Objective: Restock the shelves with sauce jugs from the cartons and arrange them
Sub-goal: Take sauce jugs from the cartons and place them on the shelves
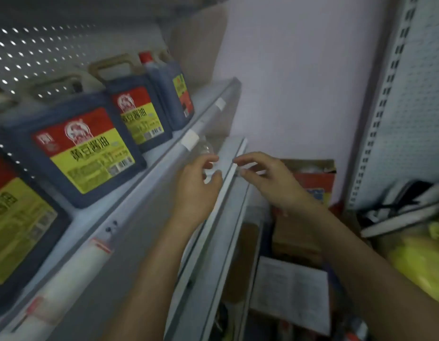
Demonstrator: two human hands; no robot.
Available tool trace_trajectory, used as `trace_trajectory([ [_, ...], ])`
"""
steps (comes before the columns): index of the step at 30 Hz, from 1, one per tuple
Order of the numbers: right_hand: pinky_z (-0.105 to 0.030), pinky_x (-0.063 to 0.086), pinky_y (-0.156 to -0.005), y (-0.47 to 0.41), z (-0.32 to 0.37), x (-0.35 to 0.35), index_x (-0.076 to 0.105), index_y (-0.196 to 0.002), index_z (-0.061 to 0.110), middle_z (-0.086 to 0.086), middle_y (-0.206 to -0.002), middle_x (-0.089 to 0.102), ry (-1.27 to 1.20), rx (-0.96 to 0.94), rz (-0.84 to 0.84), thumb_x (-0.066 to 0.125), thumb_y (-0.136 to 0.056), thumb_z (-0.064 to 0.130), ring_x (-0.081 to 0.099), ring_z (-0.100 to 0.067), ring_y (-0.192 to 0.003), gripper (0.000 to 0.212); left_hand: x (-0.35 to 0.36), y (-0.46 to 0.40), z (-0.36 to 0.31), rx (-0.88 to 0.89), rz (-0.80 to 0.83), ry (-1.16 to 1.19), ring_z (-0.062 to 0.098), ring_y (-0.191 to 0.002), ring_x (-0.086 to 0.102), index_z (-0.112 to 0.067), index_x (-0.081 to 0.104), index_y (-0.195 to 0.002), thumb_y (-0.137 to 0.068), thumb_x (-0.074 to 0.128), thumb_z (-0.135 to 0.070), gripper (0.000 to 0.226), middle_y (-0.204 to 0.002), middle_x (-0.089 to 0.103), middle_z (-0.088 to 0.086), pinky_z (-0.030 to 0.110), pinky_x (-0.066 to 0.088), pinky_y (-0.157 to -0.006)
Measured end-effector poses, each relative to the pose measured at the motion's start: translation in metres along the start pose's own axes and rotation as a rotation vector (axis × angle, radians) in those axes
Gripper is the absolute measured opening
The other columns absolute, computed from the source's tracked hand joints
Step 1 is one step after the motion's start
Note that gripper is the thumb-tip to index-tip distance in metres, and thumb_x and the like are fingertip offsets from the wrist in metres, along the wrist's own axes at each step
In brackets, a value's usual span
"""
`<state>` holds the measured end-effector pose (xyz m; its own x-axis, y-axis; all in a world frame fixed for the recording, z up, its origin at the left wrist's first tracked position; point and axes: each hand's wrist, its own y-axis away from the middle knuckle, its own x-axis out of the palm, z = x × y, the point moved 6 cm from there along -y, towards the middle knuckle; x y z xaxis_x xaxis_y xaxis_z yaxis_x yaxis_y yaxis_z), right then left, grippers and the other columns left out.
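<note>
Up and to the left of the hands, dark soy sauce jugs (pixel 83 146) with red-and-yellow labels stand in a row on the grey shelf (pixel 149 178). The left hand (pixel 197 183) pinches a crumpled piece of clear plastic film (pixel 207 153) at the shelf's front edge. Just beside it, the right hand (pixel 267 178) hovers with fingers loosely curled, holding nothing I can make out, above an open carton (pixel 309 178).

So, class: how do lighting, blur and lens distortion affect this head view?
Head view: dim, bluish light; the shelf edge bows with wide-angle distortion; the nearest sauce jug is smeared with blur; the left hand and right hand are soft-edged; the yellow packs at right are blurred.
</note>
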<state>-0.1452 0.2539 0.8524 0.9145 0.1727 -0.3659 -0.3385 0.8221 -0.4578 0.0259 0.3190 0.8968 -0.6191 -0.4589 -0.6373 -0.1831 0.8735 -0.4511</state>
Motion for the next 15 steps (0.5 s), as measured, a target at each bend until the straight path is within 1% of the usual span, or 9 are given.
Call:
trace_trajectory([
  [2, -0.018, 0.053, -0.087, 0.053, -0.002, -0.002, 0.070, -0.121, 0.024, 0.007, -0.122, 0.066, 0.061, 0.085, 0.005, 0.064, -0.101, 0.021, 0.064, -0.006, -0.102, 0.021, 0.018, 0.040, 0.009, -0.027, 0.086, 0.056, 0.010, -0.094, 0.062, -0.027, 0.069, -0.120, -0.095, 0.068, -0.021, 0.026, -0.106, 0.066, -0.013, 0.024, 0.046, -0.080],
  [5, -0.016, 0.051, -0.086, 0.117, -0.007, -0.016, 0.069, -0.121, 0.026, 0.007, -0.121, 0.067, 0.121, 0.180, 0.009, 0.064, -0.101, 0.020, 0.064, -0.006, -0.105, 0.022, 0.048, 0.089, 0.010, -0.026, 0.217, 0.117, 0.011, -0.093, 0.065, -0.033, 0.069, -0.117, -0.095, 0.068, -0.024, 0.024, -0.109, 0.069, -0.013, 0.031, 0.054, -0.085],
  [7, -0.013, 0.047, -0.085, 0.155, -0.010, -0.032, 0.069, -0.121, 0.026, 0.007, -0.119, 0.067, 0.182, 0.224, -0.009, 0.065, -0.101, 0.019, 0.063, -0.006, -0.106, 0.022, 0.071, 0.116, -0.001, -0.025, 0.325, 0.160, 0.012, -0.095, 0.065, -0.031, 0.068, -0.119, -0.097, 0.066, -0.023, 0.024, -0.112, 0.069, -0.009, 0.031, 0.054, -0.087],
  [10, -0.009, 0.045, -0.083, 0.198, -0.020, -0.056, 0.069, -0.121, 0.021, 0.005, -0.117, 0.066, 0.244, 0.296, -0.026, 0.065, -0.101, 0.018, 0.062, -0.003, -0.105, 0.021, 0.102, 0.145, -0.021, 0.015, 0.415, 0.201, 0.009, -0.096, 0.063, -0.030, 0.067, -0.121, -0.097, 0.066, -0.021, 0.025, -0.114, 0.068, -0.008, 0.032, 0.056, -0.087],
  [11, -0.010, 0.046, -0.083, 0.209, -0.024, -0.064, 0.069, -0.122, 0.020, 0.006, -0.117, 0.066, 0.262, 0.311, -0.033, 0.064, -0.101, 0.018, 0.062, -0.003, -0.105, 0.021, 0.113, 0.152, -0.028, 0.035, 0.439, 0.219, 0.008, -0.098, 0.064, -0.030, 0.067, -0.121, -0.097, 0.066, -0.020, 0.026, -0.114, 0.068, -0.008, 0.031, 0.055, -0.087],
  [13, -0.013, 0.048, -0.086, 0.225, -0.034, -0.077, 0.068, -0.125, 0.021, 0.007, -0.118, 0.066, 0.289, 0.339, -0.025, 0.063, -0.102, 0.021, 0.062, -0.001, -0.107, 0.023, 0.133, 0.162, -0.035, 0.050, 0.505, 0.236, 0.007, -0.103, 0.063, -0.027, 0.066, -0.124, -0.097, 0.065, -0.017, 0.029, -0.116, 0.067, -0.010, 0.020, 0.052, -0.086],
  [14, -0.012, 0.048, -0.087, 0.232, -0.041, -0.084, 0.068, -0.126, 0.021, 0.009, -0.119, 0.065, 0.295, 0.368, -0.011, 0.062, -0.103, 0.021, 0.060, 0.000, -0.108, 0.024, 0.145, 0.166, -0.038, 0.051, 0.538, 0.230, 0.006, -0.104, 0.062, -0.026, 0.066, -0.126, -0.098, 0.064, -0.017, 0.029, -0.116, 0.066, -0.010, 0.016, 0.049, -0.085],
  [15, -0.010, 0.046, -0.086, 0.240, -0.048, -0.090, 0.067, -0.127, 0.020, 0.011, -0.118, 0.063, 0.298, 0.398, 0.008, 0.061, -0.104, 0.021, 0.058, 0.003, -0.106, 0.024, 0.155, 0.170, -0.039, 0.056, 0.560, 0.219, 0.005, -0.104, 0.062, -0.026, 0.065, -0.127, -0.098, 0.064, -0.018, 0.030, -0.116, 0.066, -0.010, 0.016, 0.049, -0.084],
])
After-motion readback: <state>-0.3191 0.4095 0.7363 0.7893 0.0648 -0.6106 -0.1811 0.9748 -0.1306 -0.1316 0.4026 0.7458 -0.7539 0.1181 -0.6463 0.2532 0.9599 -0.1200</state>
